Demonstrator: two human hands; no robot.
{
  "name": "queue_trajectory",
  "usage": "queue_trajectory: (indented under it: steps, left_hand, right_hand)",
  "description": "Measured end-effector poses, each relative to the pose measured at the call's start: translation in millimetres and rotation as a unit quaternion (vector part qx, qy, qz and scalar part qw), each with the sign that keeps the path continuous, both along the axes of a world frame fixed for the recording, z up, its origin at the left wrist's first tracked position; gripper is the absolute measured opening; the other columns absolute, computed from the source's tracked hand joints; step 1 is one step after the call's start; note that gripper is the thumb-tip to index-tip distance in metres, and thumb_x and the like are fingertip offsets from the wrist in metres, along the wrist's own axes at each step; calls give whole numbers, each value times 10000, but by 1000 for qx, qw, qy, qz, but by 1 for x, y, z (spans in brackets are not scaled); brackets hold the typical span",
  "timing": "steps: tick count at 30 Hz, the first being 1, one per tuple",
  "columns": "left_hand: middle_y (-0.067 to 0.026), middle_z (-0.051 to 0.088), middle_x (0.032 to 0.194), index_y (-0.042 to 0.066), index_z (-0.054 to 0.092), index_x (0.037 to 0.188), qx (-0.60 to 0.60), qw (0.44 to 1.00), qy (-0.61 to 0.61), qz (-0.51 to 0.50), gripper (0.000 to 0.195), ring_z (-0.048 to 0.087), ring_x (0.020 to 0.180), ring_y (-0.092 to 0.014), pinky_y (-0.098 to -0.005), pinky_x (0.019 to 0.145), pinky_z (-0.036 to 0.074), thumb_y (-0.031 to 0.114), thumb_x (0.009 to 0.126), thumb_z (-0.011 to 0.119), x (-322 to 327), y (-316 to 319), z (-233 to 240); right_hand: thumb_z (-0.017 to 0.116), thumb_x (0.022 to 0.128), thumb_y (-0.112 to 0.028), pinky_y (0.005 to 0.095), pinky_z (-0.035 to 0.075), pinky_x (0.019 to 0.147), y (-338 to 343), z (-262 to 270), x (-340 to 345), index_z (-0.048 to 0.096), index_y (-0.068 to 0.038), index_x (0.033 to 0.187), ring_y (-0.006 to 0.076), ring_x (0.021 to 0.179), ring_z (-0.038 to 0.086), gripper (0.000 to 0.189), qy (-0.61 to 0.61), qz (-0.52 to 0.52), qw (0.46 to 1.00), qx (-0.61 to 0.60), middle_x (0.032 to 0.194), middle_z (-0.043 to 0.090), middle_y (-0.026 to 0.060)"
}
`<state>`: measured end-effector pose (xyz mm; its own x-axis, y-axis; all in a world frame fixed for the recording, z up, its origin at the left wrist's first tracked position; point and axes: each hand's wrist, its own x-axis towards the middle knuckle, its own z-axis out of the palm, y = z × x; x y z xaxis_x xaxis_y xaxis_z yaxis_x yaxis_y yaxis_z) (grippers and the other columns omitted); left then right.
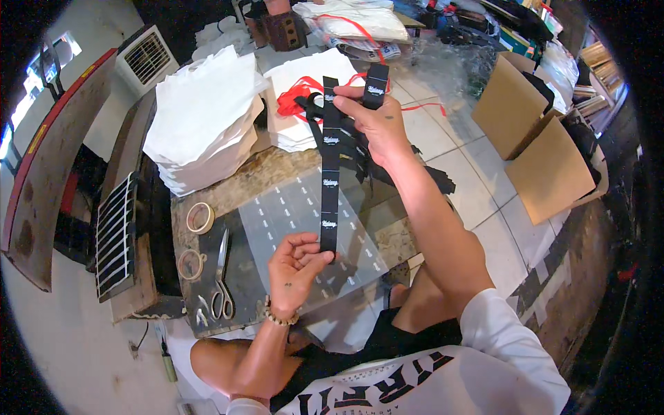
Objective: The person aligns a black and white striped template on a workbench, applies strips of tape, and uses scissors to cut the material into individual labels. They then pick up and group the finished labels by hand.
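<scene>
A long black label ribbon (330, 155), printed with repeated white lettering, is stretched between my two hands. Its near end is pinched by the thumb and fingers of my left hand (293, 270). Farther up, my right hand (378, 122) grips the strip near its far end; a folded black piece with the same print (375, 85) also sits in that hand. Beneath the ribbon lies a translucent sheet (290, 223) with rows of small white marks. Fabric scissors (222, 280) rest to the left of my left hand, blades pointing away from me.
Two tape rolls (200, 218) lie on the worn wooden table (228, 194). A tall stack of white sheets (202, 119) stands at its far left. Red ribbon (290, 101) tangles on another white stack (282, 132). Open cardboard boxes (550, 171) stand on the tiled floor at right.
</scene>
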<state>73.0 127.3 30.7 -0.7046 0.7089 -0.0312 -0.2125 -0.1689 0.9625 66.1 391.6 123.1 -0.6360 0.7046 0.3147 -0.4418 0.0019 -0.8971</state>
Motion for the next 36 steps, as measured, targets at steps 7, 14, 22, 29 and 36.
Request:
queue_trajectory:
  steps: [7, 14, 22, 29, 36]
  left_hand:
    - [-103, 682, 934, -20, 598, 1044, -37, 997, 50, 44, 238, 709, 890, -212, -304, 787, 577, -91, 845, 710, 3, -31, -10]
    - [-27, 656, 858, -3, 668, 1016, -154, 969, 46, 190, 163, 619, 763, -87, -229, 674, 507, 0, 868, 736, 31, -101, -30]
    - [19, 615, 792, -27, 679, 1014, -224, 923, 46, 308, 160, 532, 678, -40, -195, 604, 440, 56, 888, 733, 51, -147, -58]
    - [-63, 632, 747, 22, 696, 1007, -366, 856, 224, 287, 246, 565, 623, -134, -280, 574, 453, 185, 843, 781, 41, -152, -49]
    - [-101, 646, 811, 9, 684, 996, -266, 905, 269, 196, 247, 628, 682, -181, -303, 623, 501, 160, 829, 785, -8, -129, -19]
  right_hand:
    - [769, 820, -56, 279, 509, 789, -21, -10, -15, 747, -2, 1027, 124, 848, 663, 215, -70, 47, 995, 53, 942, 737, 65]
    - [806, 762, -170, 321, 527, 723, -89, -101, -83, 779, -77, 929, 177, 740, 686, 192, -163, 170, 944, 232, 832, 750, 87]
    - [819, 729, -149, 352, 543, 683, -161, -157, -138, 756, -64, 847, 204, 707, 700, 158, -256, 235, 904, 247, 793, 739, 111]
    - [746, 833, -271, 351, 522, 667, -146, -179, -136, 693, -51, 984, 202, 710, 648, 272, -253, 239, 930, 115, 861, 707, 96]
    - [477, 1029, -252, 335, 558, 789, -96, -84, -61, 583, 20, 1150, 218, 915, 680, 315, -215, 451, 851, -161, 1092, 682, 191]
